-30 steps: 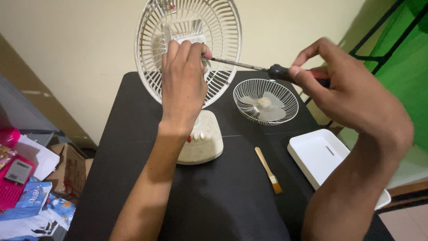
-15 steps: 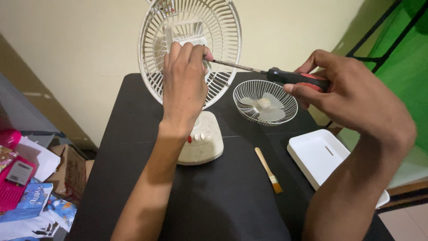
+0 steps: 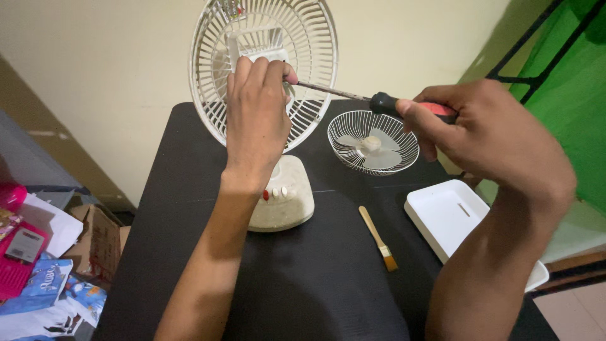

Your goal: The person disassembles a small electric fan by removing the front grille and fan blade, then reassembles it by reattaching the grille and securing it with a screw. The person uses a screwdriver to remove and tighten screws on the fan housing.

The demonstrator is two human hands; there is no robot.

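The left hand [image 3: 257,110] grips the fan's motor housing [image 3: 252,47]; the right hand [image 3: 486,136] clasps a screwdriver [image 3: 379,101], its tip seemingly hidden behind fingers.

Blue packets [image 3: 44,284], pink box [image 3: 22,256], lower left

My count: one desk fan [image 3: 278,196], one loose fan grille [image 3: 372,142] with blade inside, one screwdriver [image 3: 379,102], one brush [image 3: 377,238], one white tray [image 3: 449,218], one black table [image 3: 315,284], one cardboard box [image 3: 98,237].
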